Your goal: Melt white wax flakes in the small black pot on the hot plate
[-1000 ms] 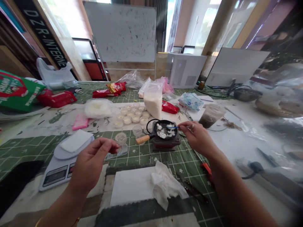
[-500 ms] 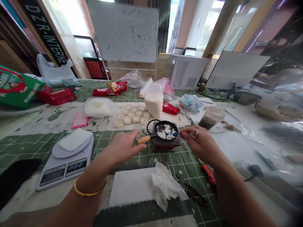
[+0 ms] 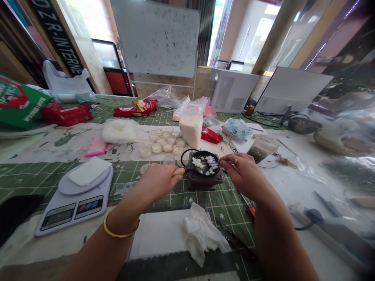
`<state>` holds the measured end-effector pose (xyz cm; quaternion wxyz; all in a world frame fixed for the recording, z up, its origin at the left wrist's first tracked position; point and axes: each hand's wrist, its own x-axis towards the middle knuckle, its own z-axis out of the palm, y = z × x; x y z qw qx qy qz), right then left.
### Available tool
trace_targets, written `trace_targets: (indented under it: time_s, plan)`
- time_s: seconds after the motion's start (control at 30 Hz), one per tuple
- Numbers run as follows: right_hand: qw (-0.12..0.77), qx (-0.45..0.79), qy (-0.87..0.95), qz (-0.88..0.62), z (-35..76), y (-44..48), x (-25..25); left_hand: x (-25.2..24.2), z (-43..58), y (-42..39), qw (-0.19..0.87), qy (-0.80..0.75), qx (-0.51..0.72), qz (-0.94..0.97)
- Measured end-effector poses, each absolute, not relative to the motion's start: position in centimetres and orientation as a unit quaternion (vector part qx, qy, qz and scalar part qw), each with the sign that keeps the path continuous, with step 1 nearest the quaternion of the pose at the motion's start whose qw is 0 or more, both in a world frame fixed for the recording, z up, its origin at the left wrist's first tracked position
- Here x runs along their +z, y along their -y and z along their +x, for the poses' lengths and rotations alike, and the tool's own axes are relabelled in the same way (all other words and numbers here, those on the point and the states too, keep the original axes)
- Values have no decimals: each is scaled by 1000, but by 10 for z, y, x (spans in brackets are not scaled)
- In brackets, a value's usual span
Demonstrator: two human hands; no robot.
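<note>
The pale wooden handle (image 3: pixel 179 171) of a small round black frying pan (image 3: pixel 205 157) points to 9 o'clock and is gripped by the closed fingers of the left hand (image 3: pixel 158 182); a thin blue stick (image 3: pixel 213 163) is pinched from 3 o'clock by the right hand (image 3: pixel 243 171).

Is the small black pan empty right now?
Not empty: white lumps lie in the small black pan, and the right hand holds a thin blue stick reaching in.

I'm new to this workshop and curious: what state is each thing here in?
Left hand, gripping pan handle
Right hand, pinching blue stick
Pan, holding white lumps
Cups, filled
Tissue, crumpled
Whiteboard, smudged
</note>
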<state>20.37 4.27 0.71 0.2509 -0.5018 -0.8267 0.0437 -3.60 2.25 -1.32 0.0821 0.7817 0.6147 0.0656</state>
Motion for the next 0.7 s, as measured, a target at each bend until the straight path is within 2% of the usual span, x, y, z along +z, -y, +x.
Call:
trace_targets:
  time_s: [0.13,0.3,0.53,0.6,0.7]
  plan:
    - [241,70,852,-459,204,-47,11,-14,-36,-23,80,-619,68,778]
    - [230,44,838,-494,208,-52,12,-11,-35,-21,85,-616,66,780]
    - [231,47,836,-495,209,-54,8,10,-37,-1,107,-608,249,746]
    - [223,35,836,-501,209,-53,9,12,-40,1,105,-606,241,751]
    - [213,53,859,-463,209,-50,10,5,-40,-5,103,-609,148,772]
